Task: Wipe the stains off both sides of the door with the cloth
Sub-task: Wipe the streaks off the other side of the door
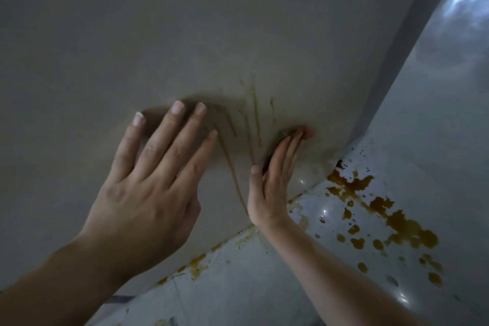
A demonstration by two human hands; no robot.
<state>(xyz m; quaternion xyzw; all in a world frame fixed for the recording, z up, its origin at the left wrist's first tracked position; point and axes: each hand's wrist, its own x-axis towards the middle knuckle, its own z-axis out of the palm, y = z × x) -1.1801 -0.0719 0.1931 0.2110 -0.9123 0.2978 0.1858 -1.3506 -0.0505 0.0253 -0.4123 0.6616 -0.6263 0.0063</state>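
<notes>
My left hand (pixel 148 167), fingers spread, braces the door (pixel 185 21); my right hand (pixel 275 174), fingers straight, presses the cloth (pixel 280 137). The streaks (pixel 255 114) run up the door between them, nearest the right.

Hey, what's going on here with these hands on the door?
A person is wiping a stained door. The right hand presses a cloth flat against the door, beside brown streaks not yet cleaned. The left hand rests flat on the door, fingers spread. Brown splatter lies on the floor nearby.
</notes>
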